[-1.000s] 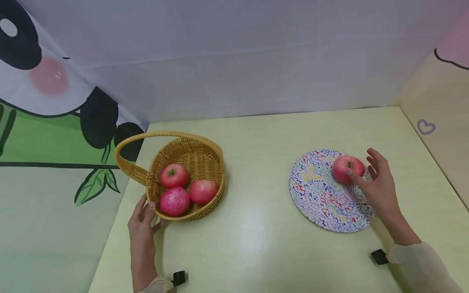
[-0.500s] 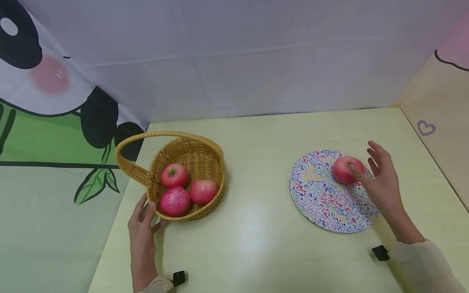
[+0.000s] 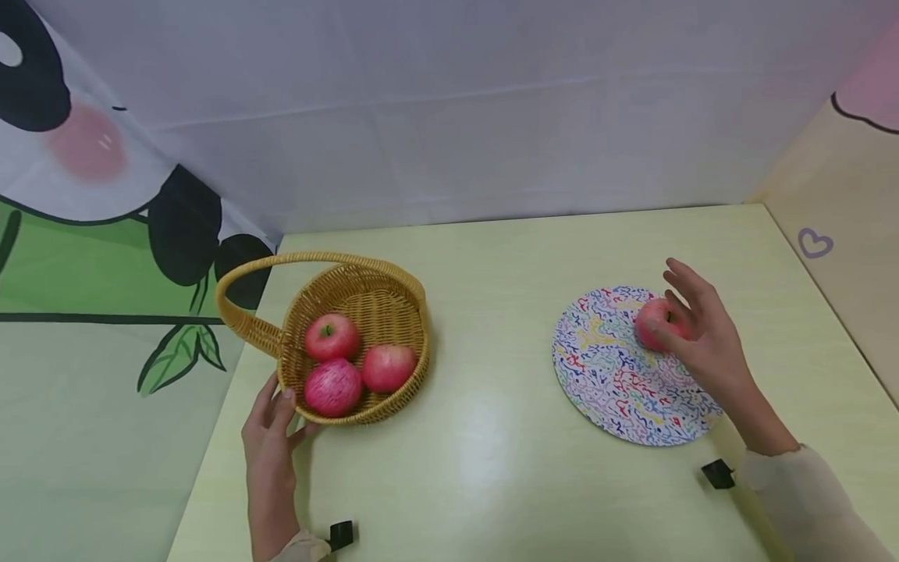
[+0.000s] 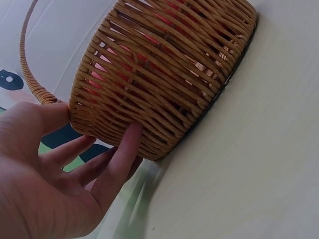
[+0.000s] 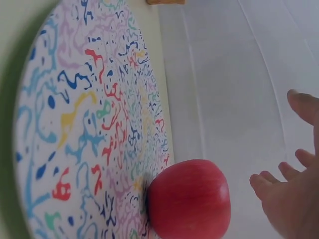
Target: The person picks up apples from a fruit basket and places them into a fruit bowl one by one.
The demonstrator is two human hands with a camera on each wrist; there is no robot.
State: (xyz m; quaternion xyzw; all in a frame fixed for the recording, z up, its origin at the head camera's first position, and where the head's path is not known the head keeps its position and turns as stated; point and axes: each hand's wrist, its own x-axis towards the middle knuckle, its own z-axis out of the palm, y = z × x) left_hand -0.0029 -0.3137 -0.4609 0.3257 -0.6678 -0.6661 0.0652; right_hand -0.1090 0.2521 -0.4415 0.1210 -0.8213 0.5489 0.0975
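Note:
A wicker basket [image 3: 354,304] with a tall hoop handle stands at the left of the table, holding three red apples [image 3: 332,337]. My left hand [image 3: 270,445] rests against its near left side. In the left wrist view, spread, fairly straight fingers of this hand [image 4: 60,174] touch the woven wall of the basket [image 4: 149,74]. Another red apple [image 3: 649,318] sits on a round, squiggle-patterned board [image 3: 618,390] at the right. Over that apple hovers my right hand [image 3: 709,343], thumb and fingers apart. A gap between hand [image 5: 294,184] and apple [image 5: 192,201] shows in the right wrist view.
The pale table [image 3: 485,328] lies between basket and board. A light cloth [image 3: 456,117] hangs behind it, and a cartoon-print cloth [image 3: 84,265] is at the left. A wooden panel [image 3: 843,187] borders the right side.
My right hand drew slightly back to the right, then came left over the apple on the board. The left hand stays against the basket. The apples have not moved noticeably.

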